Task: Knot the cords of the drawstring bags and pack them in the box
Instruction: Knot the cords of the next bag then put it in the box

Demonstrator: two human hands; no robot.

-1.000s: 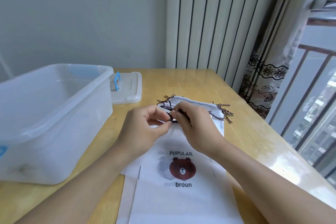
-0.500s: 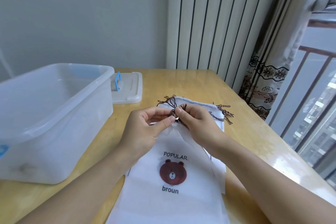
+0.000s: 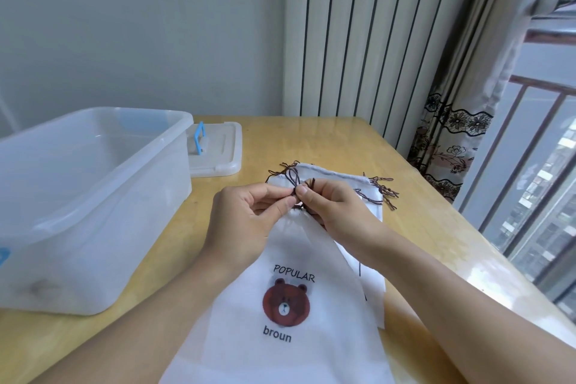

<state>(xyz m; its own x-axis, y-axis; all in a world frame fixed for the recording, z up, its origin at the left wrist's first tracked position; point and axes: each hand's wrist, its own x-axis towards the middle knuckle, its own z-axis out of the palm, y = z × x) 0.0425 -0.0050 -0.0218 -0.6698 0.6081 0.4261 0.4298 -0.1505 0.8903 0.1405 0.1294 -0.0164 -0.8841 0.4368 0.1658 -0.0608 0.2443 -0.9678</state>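
Right of the clear plastic box (image 3: 93, 196), left hand (image 3: 246, 221) and right hand (image 3: 333, 206) are together pinching the bear-print drawstring bag's (image 3: 280, 321) brown cord (image 3: 294, 184).

Home: curtain (image 3: 448, 146), balcony railing (image 3: 530, 165), wooden table (image 3: 311, 140).

A wooden table (image 3: 436, 243) stands against a pale wall (image 3: 140, 25); striped curtain (image 3: 358, 40) beyond, window railing (image 3: 530, 165) to the right.
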